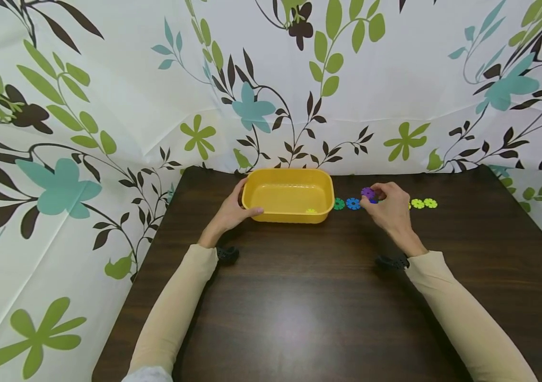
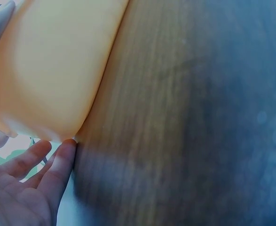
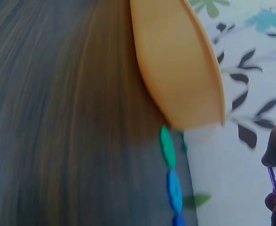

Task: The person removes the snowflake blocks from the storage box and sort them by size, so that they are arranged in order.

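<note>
A yellow plastic basin (image 1: 287,195) stands at the back of the dark table; a small yellow-green disc (image 1: 311,211) lies inside it. My left hand (image 1: 234,209) holds the basin's left end, thumb along the front side and fingers around the end. In the left wrist view, fingertips (image 2: 65,148) touch the basin's wall (image 2: 58,66). My right hand (image 1: 390,208) pinches a purple flower-shaped disc (image 1: 368,193), raised above a row of similar discs. Green (image 1: 339,203) and blue (image 1: 353,203) discs lie between the basin and that hand. The hand hides part of the row.
Yellow-green discs (image 1: 424,203) continue the row to the right of my right hand. A patterned cloth (image 1: 280,138) hangs right behind the table's back edge, with more cloth at the left. The brown tabletop (image 1: 299,297) extends toward me.
</note>
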The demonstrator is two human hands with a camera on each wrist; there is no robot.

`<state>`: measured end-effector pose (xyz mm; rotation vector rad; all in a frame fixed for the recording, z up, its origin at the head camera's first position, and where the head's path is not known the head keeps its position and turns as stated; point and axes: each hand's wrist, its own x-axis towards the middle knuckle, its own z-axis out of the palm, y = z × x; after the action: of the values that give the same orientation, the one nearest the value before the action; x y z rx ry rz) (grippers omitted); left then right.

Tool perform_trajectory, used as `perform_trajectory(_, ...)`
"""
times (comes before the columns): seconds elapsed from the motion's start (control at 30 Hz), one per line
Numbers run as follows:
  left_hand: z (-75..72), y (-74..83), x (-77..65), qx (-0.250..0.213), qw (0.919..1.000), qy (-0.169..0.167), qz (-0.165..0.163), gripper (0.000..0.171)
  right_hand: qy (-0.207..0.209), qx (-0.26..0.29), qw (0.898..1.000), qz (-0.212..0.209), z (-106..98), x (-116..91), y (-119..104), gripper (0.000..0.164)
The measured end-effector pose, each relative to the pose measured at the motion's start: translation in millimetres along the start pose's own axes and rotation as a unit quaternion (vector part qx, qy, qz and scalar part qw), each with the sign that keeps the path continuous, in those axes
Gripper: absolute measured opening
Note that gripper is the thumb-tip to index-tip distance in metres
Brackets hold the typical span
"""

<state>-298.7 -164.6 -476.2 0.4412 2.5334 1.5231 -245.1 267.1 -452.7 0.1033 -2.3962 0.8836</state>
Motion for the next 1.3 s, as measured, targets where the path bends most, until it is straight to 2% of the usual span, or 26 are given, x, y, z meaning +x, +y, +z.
perform_trajectory(0.27, -1.7, -10.1, 3.8, 0.013, 0.9999, 0.009, 0.005, 0.124, 0.016, -0.018, 0.999, 0.049, -25.4, -4.2, 39.7, 0.032)
perform_trajectory(0.53, -0.9, -6.7, 0.3, 0.014, 0.9999, 0.004, -0.001, 0.109, 0.008, -0.053, 0.993, 0.102, -50.9, -6.2, 82.3, 0.042)
perform_trajectory(0.67, -1.0, -7.7, 0.0, 0.011, 0.9999, 0.004, -0.001, 0.109, 0.0, -0.065, 0.99, 0.123, -61.2, -4.9, 102.2, 0.043)
perform_trajectory(0.9, -1.9, -17.0, 4.6, 0.011, 0.9998, 0.008, 0.012, 0.117, -0.005, -0.098, 0.987, 0.131, -78.5, 0.4, 133.2, 0.042)
perform_trajectory(1.07, -2.0, -19.4, 7.2, 0.01, 0.9999, 0.008, 0.01, 0.118, -0.021, -0.111, 0.983, 0.143, -88.6, 5.2, 150.2, 0.043)
perform_trajectory(1.3, -1.5, -12.3, 5.6, 0.022, 0.9997, 0.006, 0.006, 0.116, -0.066, -0.125, 0.98, 0.136, -96.6, 6.2, 165.6, 0.044)
